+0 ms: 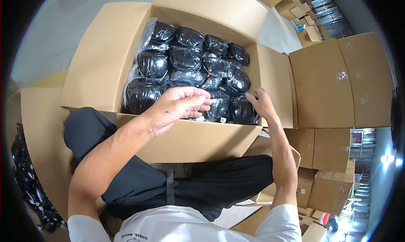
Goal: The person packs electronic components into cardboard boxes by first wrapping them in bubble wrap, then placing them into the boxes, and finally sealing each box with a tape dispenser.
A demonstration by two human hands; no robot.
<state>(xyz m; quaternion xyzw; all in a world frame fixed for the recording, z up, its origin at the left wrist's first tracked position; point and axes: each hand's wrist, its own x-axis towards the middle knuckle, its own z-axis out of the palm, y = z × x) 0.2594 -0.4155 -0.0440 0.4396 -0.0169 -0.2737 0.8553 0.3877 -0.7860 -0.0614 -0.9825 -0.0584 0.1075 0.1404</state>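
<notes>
An open cardboard box [190, 140] stands in front of me, filled with rows of glossy black rounded items [152, 63] in clear plastic wrap; their exact kind does not show. My left hand [179, 107] is above the near row, its fingers stretched out and nothing visible in them. At the near right corner, my right hand [262, 103] is by the box wall, beside a wrapped black item [243, 111]. Its thumb and fingers are apart, and it may be touching the wrap. Bubble wrap [145, 37] lines the box's left side.
The box's left flap [107, 56], far flap [211, 5] and right flap [277, 85] are spread outward. Large cardboard boxes [325, 85] are stacked on the right. Many small dark wrapped things [31, 187] lie at far left. More cartons [310, 35] stand at the far right.
</notes>
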